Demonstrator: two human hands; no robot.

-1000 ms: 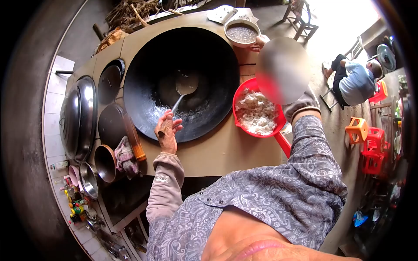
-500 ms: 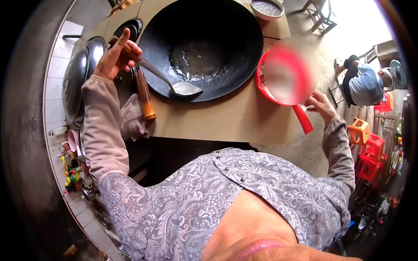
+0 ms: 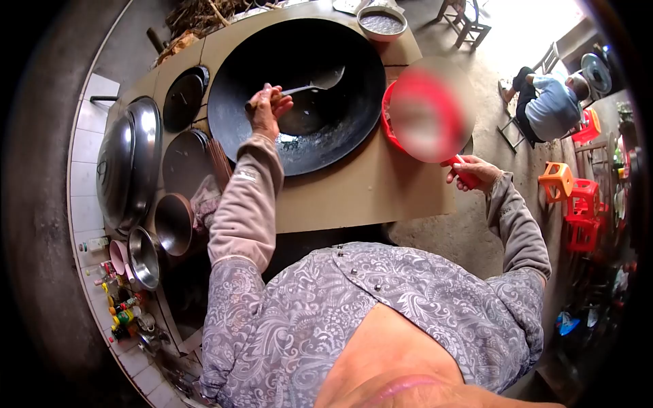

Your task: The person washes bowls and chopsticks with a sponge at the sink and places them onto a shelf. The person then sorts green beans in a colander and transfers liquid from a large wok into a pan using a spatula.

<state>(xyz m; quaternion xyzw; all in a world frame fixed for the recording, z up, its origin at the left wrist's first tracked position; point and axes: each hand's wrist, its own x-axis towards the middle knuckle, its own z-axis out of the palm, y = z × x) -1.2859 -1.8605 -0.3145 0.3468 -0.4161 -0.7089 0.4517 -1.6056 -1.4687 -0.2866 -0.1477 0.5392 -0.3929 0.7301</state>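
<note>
My left hand (image 3: 267,112) is closed round the handle of a metal spatula (image 3: 330,78), over the near left part of a large black wok (image 3: 231,115). The spatula's blade is raised inside the wok, toward its far right side. A little liquid shows at the wok's bottom. My right hand (image 3: 477,173) grips the short handle of a red container (image 3: 389,126) at the right edge of the stove top. A blurred patch hides most of that container and what it holds.
On the left are metal lids (image 3: 144,163), round dark covers (image 3: 182,102), a brown bowl (image 3: 174,223), a steel bowl (image 3: 144,257) and a cloth (image 3: 205,202). A white bowl (image 3: 382,26) stands beyond the wok. A person (image 3: 552,109) sits at right near plastic stools (image 3: 556,181).
My left hand has moved right, over the wok, and the spatula blade has gone from the near rim to the far side. My right hand has closed on the red handle.
</note>
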